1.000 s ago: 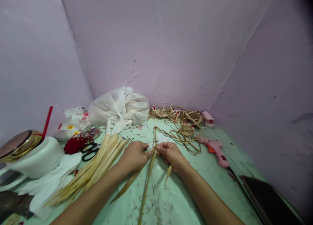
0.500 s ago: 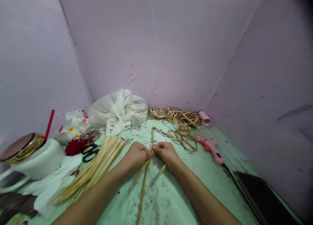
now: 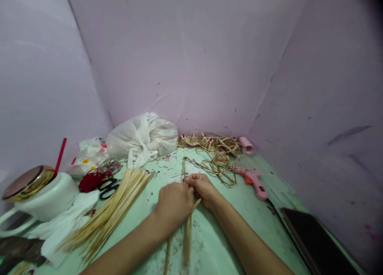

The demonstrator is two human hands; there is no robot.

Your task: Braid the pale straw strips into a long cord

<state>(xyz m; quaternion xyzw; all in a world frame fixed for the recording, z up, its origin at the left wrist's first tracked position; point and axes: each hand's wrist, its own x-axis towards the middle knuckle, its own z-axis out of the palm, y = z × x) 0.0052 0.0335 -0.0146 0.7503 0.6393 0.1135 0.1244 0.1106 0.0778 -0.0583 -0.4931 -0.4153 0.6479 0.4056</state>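
A thin braid of dried plant fibre (image 3: 184,168) runs down the middle of the table into my fingers. My right hand (image 3: 202,186) pinches it at the point where the loose strands begin. Close against it, my left hand (image 3: 176,202) is closed with its back to me, covering the strand it grips. Loose fibre strands (image 3: 187,239) hang toward me beneath both hands, one blurred by motion. The finished end of the braid curves off right into a tangle of braided cord (image 3: 220,171).
A bundle of dried strips (image 3: 119,205) lies left, beside black-handled scissors (image 3: 109,188) and a white mug (image 3: 56,197) topped by a gold-rimmed lid (image 3: 28,182). A plastic bag (image 3: 143,137) sits behind. At right are a pink glue gun (image 3: 253,180) and a dark flat device (image 3: 317,241).
My left hand has moved right and toward me, turning over until it meets my right hand. The loose strands have shifted. The view has turned slightly right.
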